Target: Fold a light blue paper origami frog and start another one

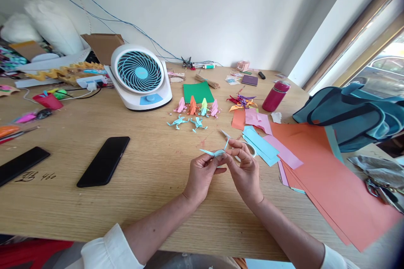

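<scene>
A small light-blue folded paper figure (218,152) is pinched between my two hands above the table. My left hand (201,176) grips its left side with thumb and fingers. Closed on the right side is my right hand (244,172), its forefinger by a thin upright blue strip. Scissors with white handles (252,148) lie partly hidden behind the right hand, one blade poking out past it. Beyond the hands rest two blue paper figures (198,123), and behind those stands a row of several pink, orange and green folded ones (192,106).
Blue paper strips (260,145) and large orange sheets (315,168) lie to the right, by a teal bag (350,113) and a red bottle (276,96). A green sheet (198,91) lies farther back. On the left are a fan (139,77) and a black phone (103,162).
</scene>
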